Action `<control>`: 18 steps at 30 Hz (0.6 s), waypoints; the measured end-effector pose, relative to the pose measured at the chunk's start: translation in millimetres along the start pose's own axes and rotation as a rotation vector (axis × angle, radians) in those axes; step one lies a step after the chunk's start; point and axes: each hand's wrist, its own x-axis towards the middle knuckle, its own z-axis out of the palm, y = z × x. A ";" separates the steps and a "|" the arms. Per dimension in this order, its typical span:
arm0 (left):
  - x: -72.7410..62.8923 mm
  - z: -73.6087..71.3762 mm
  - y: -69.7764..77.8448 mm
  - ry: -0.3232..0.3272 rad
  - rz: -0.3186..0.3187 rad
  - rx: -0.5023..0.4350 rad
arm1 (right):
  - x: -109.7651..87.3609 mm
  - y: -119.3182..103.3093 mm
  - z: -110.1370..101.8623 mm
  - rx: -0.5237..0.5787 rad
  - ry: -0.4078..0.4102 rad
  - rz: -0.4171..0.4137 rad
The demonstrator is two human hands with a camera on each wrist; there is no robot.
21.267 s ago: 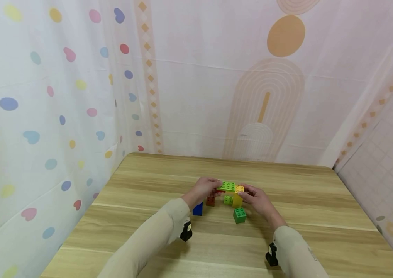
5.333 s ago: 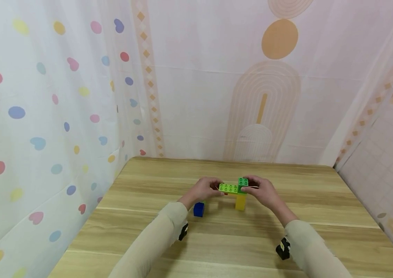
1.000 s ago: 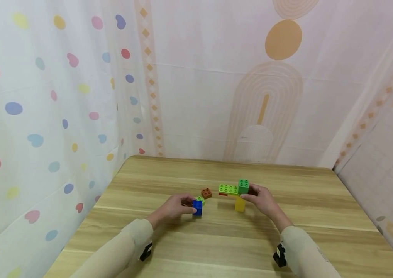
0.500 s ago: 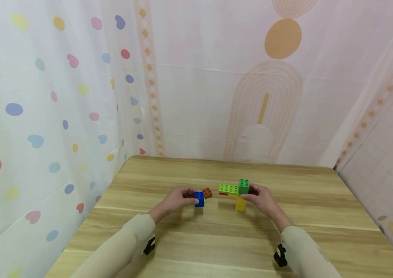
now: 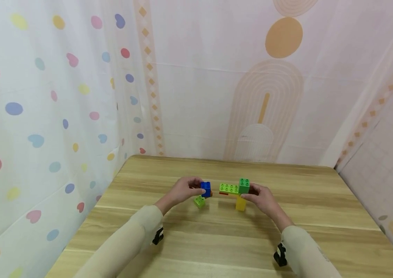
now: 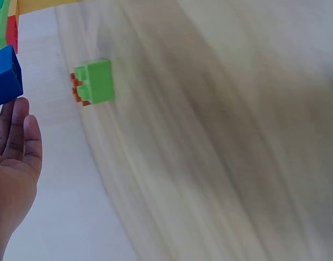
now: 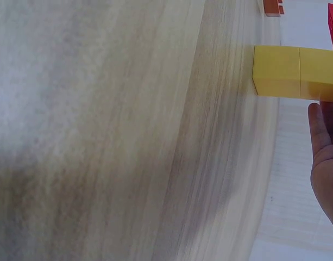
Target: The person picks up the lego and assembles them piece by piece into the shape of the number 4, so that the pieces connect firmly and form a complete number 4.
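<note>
My left hand pinches a blue toy building brick between thumb and fingers, raised off the table. That brick shows at the left edge of the left wrist view. A short gap separates it from the built piece on its right. There, a lime green brick bridges sideways, with a thin red strip beneath its left end. A green brick tops the right end, above a yellow column. My right hand grips this right end. In the right wrist view two yellow bricks form the column.
On the wooden table, a small lime brick lies below my left hand. A brown-orange brick shows behind it in the left wrist view. Patterned curtains stand behind and beside the table.
Over the last second my left hand has lifted the blue brick and carried it rightward and away from me. Earlier, the green brick went from the table onto the built piece. My right hand stays put.
</note>
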 end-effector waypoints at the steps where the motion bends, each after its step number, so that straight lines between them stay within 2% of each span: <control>1: 1.9 0.3 2.0 0.000 -0.003 0.000 | 0.0 -0.1 0.0 -0.001 -0.002 0.000; 8: 17.4 2.7 16.4 0.015 0.010 -0.009 | 0.4 0.5 0.0 -0.008 0.003 0.004; 12: 26.8 6.2 26.4 -0.003 0.034 -0.001 | 0.5 0.0 -0.6 -0.013 0.008 0.008; 18: 35.0 13.5 38.7 -0.031 0.031 0.008 | 0.8 0.0 0.5 0.002 0.002 0.017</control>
